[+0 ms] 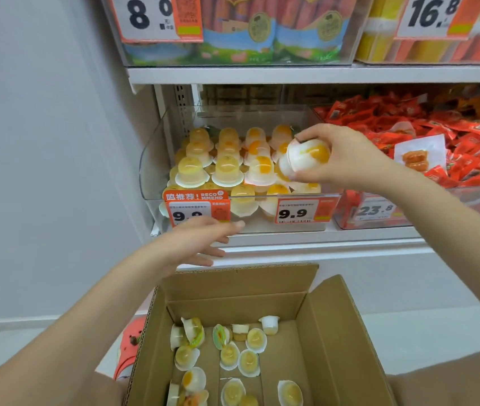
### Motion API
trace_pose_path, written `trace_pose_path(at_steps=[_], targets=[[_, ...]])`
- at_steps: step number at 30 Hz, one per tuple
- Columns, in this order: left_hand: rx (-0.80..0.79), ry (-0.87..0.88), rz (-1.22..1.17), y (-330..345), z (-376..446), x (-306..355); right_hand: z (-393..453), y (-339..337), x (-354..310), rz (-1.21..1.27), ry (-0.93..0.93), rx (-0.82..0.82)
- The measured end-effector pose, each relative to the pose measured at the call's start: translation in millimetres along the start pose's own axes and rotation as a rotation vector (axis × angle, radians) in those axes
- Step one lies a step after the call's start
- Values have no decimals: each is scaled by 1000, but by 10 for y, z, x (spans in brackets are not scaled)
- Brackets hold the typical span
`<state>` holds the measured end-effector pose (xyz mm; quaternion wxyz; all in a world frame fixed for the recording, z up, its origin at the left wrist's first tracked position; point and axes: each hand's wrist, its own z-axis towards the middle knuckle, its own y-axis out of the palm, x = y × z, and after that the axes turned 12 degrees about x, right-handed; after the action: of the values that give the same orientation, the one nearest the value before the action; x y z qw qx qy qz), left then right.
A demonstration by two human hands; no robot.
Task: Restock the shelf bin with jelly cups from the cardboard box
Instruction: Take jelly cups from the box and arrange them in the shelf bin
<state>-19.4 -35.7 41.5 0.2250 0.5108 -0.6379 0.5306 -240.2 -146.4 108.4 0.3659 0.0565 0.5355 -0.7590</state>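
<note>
A clear plastic shelf bin (pixel 152 159) holds several upside-down jelly cups (pixel 227 168) in rows, yellow and orange inside. My right hand (pixel 347 159) grips a white jelly cup (pixel 306 158) with an orange centre, tilted, over the bin's right front part. My left hand (pixel 203 241) hovers with fingers spread and nothing in it, between the bin's front and the cardboard box (pixel 335 332). The open box sits below, with several loose jelly cups (pixel 247 358) scattered on its bottom.
Orange price tags reading 9.9 (pixel 297 212) hang on the bin's front. A neighbouring bin of red snack packets (pixel 437 136) stands to the right. Bagged goods (pixel 262 30) fill the shelf above. A grey wall is at the left, and a pink shoe (pixel 131 347) sits beside the box.
</note>
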Motion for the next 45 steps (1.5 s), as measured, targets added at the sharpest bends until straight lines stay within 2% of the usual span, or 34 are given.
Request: trace_pose_path(at_steps=[4,7,20,26,29,33,34,36,38,40,42,45], targets=[[202,104,228,-97,167,-124,474,129,70,-325,-57,-172],[286,170,353,-170,213,-174,628,281,157,-376,-44,-290],[260,185,398,-119,312,-226,738,479,116,-480,-30,-479],[264,199,461,-92,338,-274,707,509,154,-474,-40,-469],[259,200,509,-55,372,-327,598,432,175,-452,-58,-384],[251,216,551,97,423,-479,30,402,163,-328,-237,78],[240,213,576,175,428,-570,-192,432,147,-250,-271,131],[181,209,692,364,415,-820,-630,549,133,-141,-368,123],[41,223,880,568,391,-1108,-990,743,183,-115,-476,-6],[-111,230,988,722,410,-1401,-1267,990,250,-153,-463,-265],[-205,235,990,829,474,-1705,-1500,1303,389,-228,-385,-538],[-258,182,983,959,580,-2205,-1807,1841,752,-307,-173,-870]])
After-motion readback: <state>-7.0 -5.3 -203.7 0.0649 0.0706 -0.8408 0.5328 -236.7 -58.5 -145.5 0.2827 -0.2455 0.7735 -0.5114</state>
